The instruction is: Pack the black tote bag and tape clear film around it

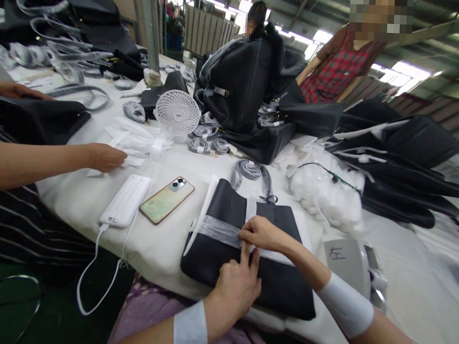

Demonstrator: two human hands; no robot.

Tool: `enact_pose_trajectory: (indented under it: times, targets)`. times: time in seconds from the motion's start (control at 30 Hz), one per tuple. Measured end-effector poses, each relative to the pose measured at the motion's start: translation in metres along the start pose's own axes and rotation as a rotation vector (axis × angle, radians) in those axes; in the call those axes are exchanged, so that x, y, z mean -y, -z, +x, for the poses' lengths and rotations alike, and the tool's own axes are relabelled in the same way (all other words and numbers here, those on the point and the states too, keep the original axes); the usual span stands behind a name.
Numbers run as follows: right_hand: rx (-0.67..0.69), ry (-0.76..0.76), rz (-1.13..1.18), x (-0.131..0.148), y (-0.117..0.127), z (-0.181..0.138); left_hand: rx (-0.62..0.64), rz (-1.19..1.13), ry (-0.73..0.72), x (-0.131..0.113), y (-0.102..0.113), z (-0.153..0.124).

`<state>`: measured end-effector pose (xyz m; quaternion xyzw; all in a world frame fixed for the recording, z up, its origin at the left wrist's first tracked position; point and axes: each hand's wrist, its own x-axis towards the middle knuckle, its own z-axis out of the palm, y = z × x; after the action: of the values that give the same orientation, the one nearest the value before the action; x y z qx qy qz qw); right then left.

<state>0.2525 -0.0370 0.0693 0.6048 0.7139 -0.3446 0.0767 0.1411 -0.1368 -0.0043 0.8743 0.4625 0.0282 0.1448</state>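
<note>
A flat black leather bag (227, 233) lies at the near edge of the white table (80, 196), banded by a strip of translucent wrapping (219, 230). My left hand (236, 286) rests on the bag with its index finger stretched out, pressing the wrapping. My right hand (263, 233) sits just above it, fingers curled and pinching the strip's edge. Both wrists wear white sleeves.
A phone (166, 199) and white power bank (126, 200) with cable lie left of the bag. A small white fan (178, 113), wrapped straps, white padding (327, 194) and several black bags (241, 86) crowd the table. Another person's hand (104, 157) touches white paper at left; two people stand behind.
</note>
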Motion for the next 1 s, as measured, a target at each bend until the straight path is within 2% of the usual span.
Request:
enact_pose_trajectory:
  times: [0.37, 0.83, 1.0]
  targets:
    - [-0.024, -0.028, 0.104, -0.001, 0.000, 0.001, -0.031, 0.050, 0.062, 0.000, -0.005, -0.004]
    - [-0.073, -0.115, 0.222, -0.004, -0.004, -0.003, -0.012, 0.044, 0.043, 0.003, -0.001, -0.004]
    - [0.017, -0.106, 0.316, -0.012, 0.000, -0.011, 0.002, 0.045, 0.023, 0.004, 0.006, -0.005]
